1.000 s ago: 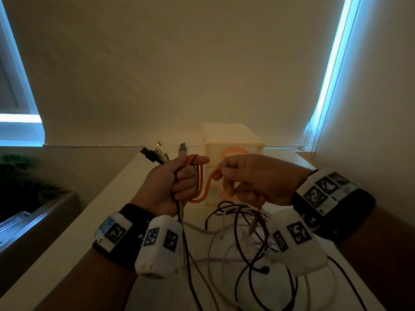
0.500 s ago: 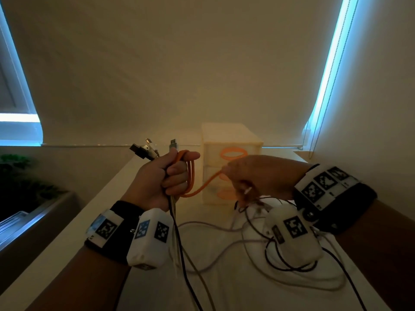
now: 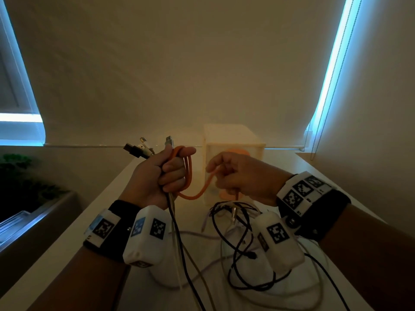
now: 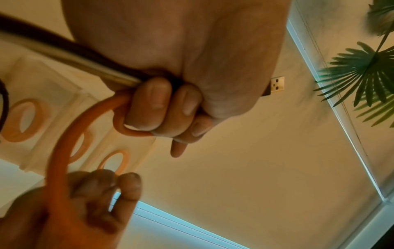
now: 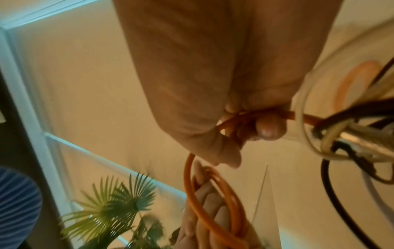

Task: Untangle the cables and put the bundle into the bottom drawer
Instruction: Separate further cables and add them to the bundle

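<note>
My left hand (image 3: pixel 166 173) is raised over the table, fist curled round a bundle of cable ends; USB plugs (image 3: pixel 139 149) stick out above it. An orange cable (image 3: pixel 203 190) loops over the left fingers (image 4: pixel 149 107) and sags across to my right hand (image 3: pixel 233 176), which pinches it between thumb and fingers (image 5: pixel 266 128). Black and white cables (image 3: pixel 242 243) hang tangled below the right hand onto the table. The small cream drawer unit (image 3: pixel 233 140) with orange ring handles (image 4: pixel 23 118) stands just behind both hands, drawers closed.
The white table (image 3: pixel 107 205) runs forward to a wall with lowered blinds. A bead chain (image 3: pixel 318 131) hangs at the right window. A palm plant (image 4: pixel 366 74) and a dark ledge (image 3: pixel 33 216) lie left of the table edge.
The right hand drew away from the left and slid along the orange cable, so a longer slack span hangs between them. The tangle on the table shifted and lifted with it.
</note>
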Demonstrator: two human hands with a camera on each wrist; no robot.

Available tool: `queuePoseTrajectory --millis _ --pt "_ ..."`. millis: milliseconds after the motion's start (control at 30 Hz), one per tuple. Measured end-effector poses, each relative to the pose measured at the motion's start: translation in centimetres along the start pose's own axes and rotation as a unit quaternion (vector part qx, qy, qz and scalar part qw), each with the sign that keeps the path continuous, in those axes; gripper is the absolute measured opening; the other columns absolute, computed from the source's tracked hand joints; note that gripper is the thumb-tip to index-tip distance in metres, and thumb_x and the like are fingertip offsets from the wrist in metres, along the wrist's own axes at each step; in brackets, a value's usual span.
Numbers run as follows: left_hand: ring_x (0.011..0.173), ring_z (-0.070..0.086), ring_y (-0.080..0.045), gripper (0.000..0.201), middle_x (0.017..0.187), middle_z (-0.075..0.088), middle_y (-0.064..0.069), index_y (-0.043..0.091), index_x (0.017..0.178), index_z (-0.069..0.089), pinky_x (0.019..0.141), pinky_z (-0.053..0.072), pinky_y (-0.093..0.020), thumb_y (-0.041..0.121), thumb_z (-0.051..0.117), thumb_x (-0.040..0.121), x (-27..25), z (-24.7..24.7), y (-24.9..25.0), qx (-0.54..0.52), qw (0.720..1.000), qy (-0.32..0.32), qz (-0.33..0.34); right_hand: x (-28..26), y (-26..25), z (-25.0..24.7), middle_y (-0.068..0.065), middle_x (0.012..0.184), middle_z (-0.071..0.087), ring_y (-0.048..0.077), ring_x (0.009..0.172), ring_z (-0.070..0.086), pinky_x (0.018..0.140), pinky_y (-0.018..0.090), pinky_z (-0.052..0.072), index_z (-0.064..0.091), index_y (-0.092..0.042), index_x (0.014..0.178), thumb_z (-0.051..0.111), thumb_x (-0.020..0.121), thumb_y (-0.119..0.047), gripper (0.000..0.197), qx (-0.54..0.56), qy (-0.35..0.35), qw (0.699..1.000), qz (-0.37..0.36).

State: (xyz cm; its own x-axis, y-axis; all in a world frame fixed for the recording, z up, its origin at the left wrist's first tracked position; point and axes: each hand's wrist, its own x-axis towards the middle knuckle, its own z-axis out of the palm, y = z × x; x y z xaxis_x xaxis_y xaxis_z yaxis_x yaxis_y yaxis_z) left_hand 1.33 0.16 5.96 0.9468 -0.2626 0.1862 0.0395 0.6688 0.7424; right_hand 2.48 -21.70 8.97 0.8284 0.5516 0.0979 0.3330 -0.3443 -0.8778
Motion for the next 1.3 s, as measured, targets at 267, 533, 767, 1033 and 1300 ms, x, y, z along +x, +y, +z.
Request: queuePoseTrajectory --millis 267,533,767,1033,1300 --pt "0.036 0.023 -0.003 0.048 0.055 0.031 0.007 -0.002 0.113 0.064 0.034 0.020 -0.018 0.035 0.035 0.108 0.2 0.2 -1.0 0.015 1.000 0.004 -0.008 -0.7 3.7 0.0 0.012 0.087 0.072 0.026 0.083 0.068 0.089 0.046 0.055 0.077 -0.008 0.091 0.036 0.100 -0.059 0.065 -0.011 0.047 0.977 0.209" --pt "0.037 0.023 -0.004 0.048 0.055 0.031 0.007 -0.003 0.114 0.064 0.036 0.018 -0.020 0.035 0.034 0.109 0.6 -0.1 -1.8 0.030 0.999 0.031 -0.022 -0.3 2.8 0.8 0.009 0.069 0.060 0.014 0.052 0.056 0.054 0.028 0.047 0.067 -0.005 0.099 0.041 0.105 -0.030 0.037 0.137 0.152 0.973 0.103" --pt "0.038 0.021 -0.004 0.049 0.056 0.031 0.006 -0.002 0.111 0.065 0.039 0.014 -0.021 0.035 0.035 0.109 0.6 0.0 -1.9 0.052 0.998 0.043 -0.018 -1.7 2.0 1.3 0.027 0.100 0.072 0.032 0.086 0.072 0.072 0.037 0.058 0.068 -0.001 0.114 0.021 0.100 -0.061 0.077 0.167 -0.020 0.959 0.227" --pt "0.039 0.021 -0.004 0.048 0.056 0.030 0.006 -0.002 0.113 0.064 0.040 0.014 -0.021 0.036 0.037 0.108 0.6 0.1 -2.2 0.048 0.998 0.040 -0.027 -0.8 1.2 0.9 0.010 0.067 0.060 0.021 0.064 0.061 0.066 0.038 0.052 0.065 -0.010 0.099 0.035 0.107 -0.022 0.033 0.021 0.115 0.993 0.028" --pt "0.042 0.013 -0.006 0.048 0.055 0.031 0.007 0.000 0.109 0.065 0.037 0.017 -0.019 0.035 0.033 0.109 0.2 0.5 -2.4 0.005 0.998 -0.064 -0.027 -0.3 0.8 -3.9 -0.006 0.055 0.023 0.009 0.050 0.018 0.050 0.025 0.011 0.049 -0.015 0.071 0.056 0.097 -0.029 0.030 0.189 0.122 0.968 0.110"
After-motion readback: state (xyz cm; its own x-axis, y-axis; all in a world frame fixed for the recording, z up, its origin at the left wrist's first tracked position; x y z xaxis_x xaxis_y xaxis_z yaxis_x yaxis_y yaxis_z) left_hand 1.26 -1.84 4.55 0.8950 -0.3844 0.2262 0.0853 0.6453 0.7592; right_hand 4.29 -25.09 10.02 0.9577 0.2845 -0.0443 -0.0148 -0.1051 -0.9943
